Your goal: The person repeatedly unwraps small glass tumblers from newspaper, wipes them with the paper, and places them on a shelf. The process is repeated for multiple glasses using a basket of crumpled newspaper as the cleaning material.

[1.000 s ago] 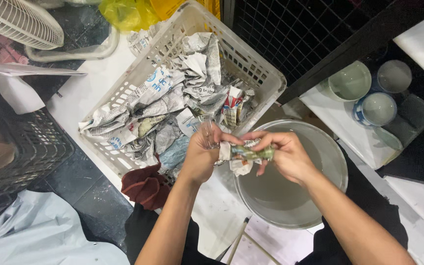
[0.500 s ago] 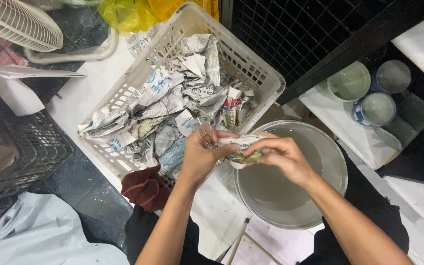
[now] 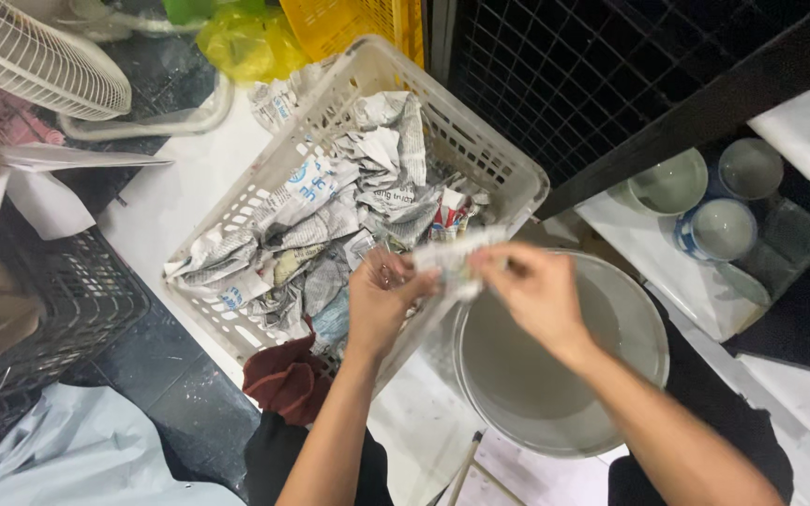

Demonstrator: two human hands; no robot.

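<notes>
Newsprint wrapping pinched between my left hand and right hand, both grips clenched on it, held above the grey basin beside the white basket; unwrapping underway, next move likely needs peeling outward gently.
</notes>
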